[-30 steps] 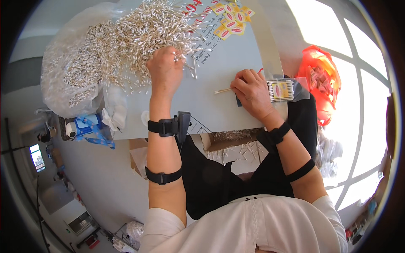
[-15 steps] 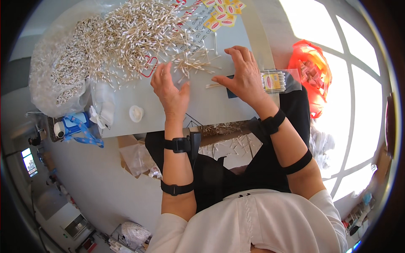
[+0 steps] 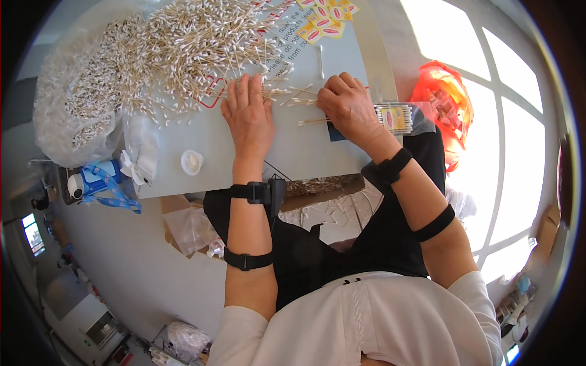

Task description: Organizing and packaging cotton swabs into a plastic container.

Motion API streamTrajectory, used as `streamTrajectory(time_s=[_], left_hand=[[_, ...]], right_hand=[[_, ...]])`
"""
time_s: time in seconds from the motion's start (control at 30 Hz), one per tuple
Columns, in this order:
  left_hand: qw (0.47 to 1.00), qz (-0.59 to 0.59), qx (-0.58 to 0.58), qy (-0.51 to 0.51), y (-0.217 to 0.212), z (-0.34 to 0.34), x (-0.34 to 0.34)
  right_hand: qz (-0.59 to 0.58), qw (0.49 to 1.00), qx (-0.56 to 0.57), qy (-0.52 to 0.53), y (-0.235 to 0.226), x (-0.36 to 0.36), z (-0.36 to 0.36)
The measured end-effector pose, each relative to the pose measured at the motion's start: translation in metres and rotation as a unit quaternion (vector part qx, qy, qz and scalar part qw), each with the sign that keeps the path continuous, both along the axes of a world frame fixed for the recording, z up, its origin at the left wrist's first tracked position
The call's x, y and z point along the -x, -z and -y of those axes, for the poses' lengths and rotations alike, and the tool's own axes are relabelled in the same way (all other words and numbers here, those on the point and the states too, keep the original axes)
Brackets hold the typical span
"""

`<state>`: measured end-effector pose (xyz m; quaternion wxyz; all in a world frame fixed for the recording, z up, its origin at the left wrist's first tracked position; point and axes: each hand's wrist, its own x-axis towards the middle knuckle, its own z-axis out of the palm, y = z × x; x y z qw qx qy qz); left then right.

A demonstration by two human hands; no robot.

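A large heap of cotton swabs covers the far left of the table. My left hand lies palm down at the heap's near right edge, fingers stretched forward and touching a few swabs. To its right, my right hand is closed, with several swabs poking out leftward from its fingers. Their other ends are hidden by the hand. Under and beside that hand is a clear packet of swabs with a yellow label, at the table's right edge. One single swab lies apart, beyond my right hand.
Yellow label cards lie at the far side. A small white round dish sits near the front left. A blue-and-white bottle with a strap is beyond the left edge. A red plastic bag hangs at the right.
My right hand has gone from spread to closed around swabs. My left hand has turned palm down and moved slightly right, fingers drawn together. The small loose cluster between the hands has thinned.
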<state>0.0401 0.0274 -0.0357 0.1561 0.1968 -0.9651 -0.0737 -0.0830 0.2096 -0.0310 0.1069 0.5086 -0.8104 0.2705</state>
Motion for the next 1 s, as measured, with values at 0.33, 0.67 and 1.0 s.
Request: streamTrajectory(time_s=[0.33,0.67,1.0], left_hand=[[0.974,-0.087,-0.174,0.118,-0.027,-0.052,-0.011],[0.982,-0.108,-0.124,0.088,-0.005,-0.075,-0.024],[0.985,-0.105,-0.129,0.051,-0.006,-0.073,-0.023]], right_hand=[[0.200,0.977,0.053,0.044,-0.016,-0.002,-0.018],[0.234,0.972,-0.037,-0.007,-0.017,0.008,-0.030],[0.232,0.964,0.005,0.134,-0.012,0.015,-0.010]])
